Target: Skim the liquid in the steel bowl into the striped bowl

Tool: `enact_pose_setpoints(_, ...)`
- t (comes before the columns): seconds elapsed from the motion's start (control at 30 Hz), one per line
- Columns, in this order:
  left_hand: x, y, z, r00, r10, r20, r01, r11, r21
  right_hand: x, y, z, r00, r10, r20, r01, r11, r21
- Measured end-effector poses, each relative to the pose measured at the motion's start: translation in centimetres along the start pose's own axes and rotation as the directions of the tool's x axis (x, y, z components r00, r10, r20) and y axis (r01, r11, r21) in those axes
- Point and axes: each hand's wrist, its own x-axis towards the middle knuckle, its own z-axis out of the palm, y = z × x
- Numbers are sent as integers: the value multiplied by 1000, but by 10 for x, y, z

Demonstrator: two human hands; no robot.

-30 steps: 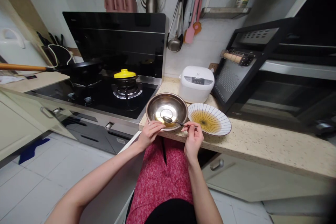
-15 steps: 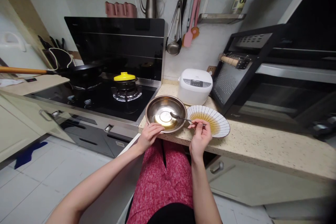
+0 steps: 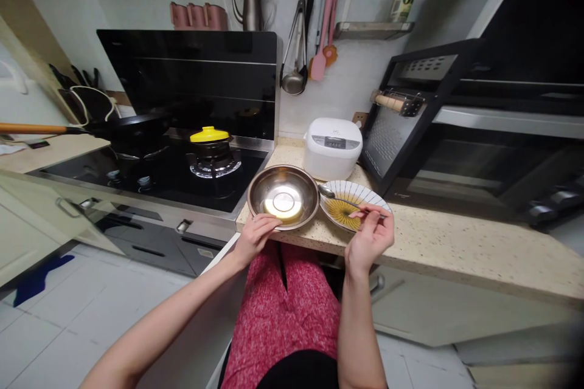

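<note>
My left hand (image 3: pixel 256 237) grips the near rim of a steel bowl (image 3: pixel 255 188), which has some yellowish liquid at its bottom. The bowl tilts slightly toward me at the counter's front edge. In my right hand (image 3: pixel 371 237) is a metal spoon (image 3: pixel 326 192), pinched by its handle, with its head over the plate's left side beside the bowl's rim. Under the spoon is a white plate (image 3: pixel 378 197) with dark radial lines and a pool of yellow-brown liquid in the middle. My right hand covers part of the plate's near right side.
A white rice cooker (image 3: pixel 333 161) stands behind the plate. To the left is a gas stove (image 3: pixel 182 188) with a yellow-lidded pot (image 3: pixel 209 135) and a wooden-handled wok (image 3: pixel 130 127). A black oven (image 3: pixel 493 176) stands at the right. Utensils (image 3: pixel 296 55) hang on the wall.
My right hand has moved right with the spoon. The spoon's head has gone from inside the bowl to over the plate. My left hand still holds the bowl's rim; the view has shifted slightly.
</note>
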Motion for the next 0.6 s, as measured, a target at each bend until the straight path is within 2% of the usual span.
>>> enact_pose_setpoints(0.13, 1, 3, -1, 1000, -10, -15, 10, 1000, -12, 2, 0, -11, 998, -51, -37, 49, 998, -34)
enact_pose_setpoints(0.33, 2, 5, -2, 1000, -26, -14, 25, 999, -45, -3, 2, -21, 991, -133, 15, 134, 979, -156)
enact_pose_setpoints(0.47, 2, 4, -2, 1000, -14, -19, 14, 1000, -27, -9, 8, -26, 969, -215, 123, 238, 944, -230)
enact_pose_setpoints(0.6, 1, 2, -1, 1000, 6, -27, -6, 1000, -4, -10, 15, -32, 903, -321, 285, 398, 875, -277)
